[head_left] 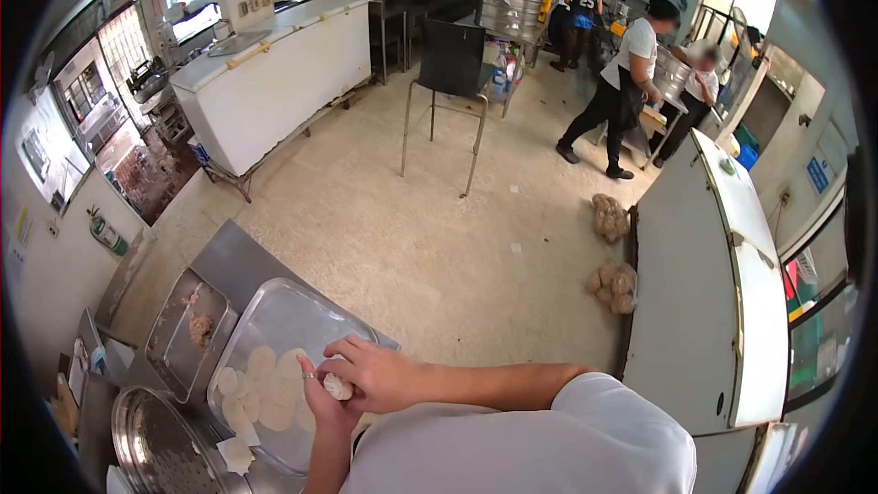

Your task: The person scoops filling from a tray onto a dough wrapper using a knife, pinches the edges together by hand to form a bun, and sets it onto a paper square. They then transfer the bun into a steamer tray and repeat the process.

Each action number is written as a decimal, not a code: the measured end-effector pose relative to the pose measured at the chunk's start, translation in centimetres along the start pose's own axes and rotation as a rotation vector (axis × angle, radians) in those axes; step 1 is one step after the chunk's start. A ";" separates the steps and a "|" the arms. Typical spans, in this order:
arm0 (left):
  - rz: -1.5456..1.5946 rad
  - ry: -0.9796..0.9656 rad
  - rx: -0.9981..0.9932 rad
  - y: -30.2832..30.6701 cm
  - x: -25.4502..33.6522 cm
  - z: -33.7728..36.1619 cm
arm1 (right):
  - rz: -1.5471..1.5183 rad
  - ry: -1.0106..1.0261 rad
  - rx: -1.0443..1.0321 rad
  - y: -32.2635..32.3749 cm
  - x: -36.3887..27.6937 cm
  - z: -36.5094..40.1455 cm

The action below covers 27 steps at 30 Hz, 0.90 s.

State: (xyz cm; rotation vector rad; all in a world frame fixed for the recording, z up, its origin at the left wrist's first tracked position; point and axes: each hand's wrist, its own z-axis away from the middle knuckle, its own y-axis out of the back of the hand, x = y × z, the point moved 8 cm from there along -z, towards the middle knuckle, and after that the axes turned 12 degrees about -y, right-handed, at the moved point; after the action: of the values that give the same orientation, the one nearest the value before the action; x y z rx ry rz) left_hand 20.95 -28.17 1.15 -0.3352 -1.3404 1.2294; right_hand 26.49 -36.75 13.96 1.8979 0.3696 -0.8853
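The round dumpling (337,388) sits between two half-closed hands, cupped by the left hand (331,410), pinched by the right hand (380,377); wrappers (274,389) lie nearer the left.

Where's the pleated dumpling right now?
Head view, below and left of centre: pleated dumpling is between the left hand and right hand, just right of the flat wrappers on the metal tray.

wrappers (276,413) on tray (285,305) | filling (199,327) in pan (181,377), left of tray
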 end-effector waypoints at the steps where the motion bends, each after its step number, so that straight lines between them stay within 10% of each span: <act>1: -0.010 0.019 0.015 -0.4 0.2 -0.1 | -0.001 0.016 0.010 0.1 0.1 0.0; 27: 0.058 0.027 0.101 13.4 15.0 4.5 | 0.128 0.213 -0.125 -17.1 -12.4 -9.8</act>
State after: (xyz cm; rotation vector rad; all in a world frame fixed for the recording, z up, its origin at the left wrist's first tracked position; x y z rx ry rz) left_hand 7.31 -12.74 0.01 -0.3198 -1.2487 1.3316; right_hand 11.90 -18.55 14.32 1.8816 0.4159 -0.5646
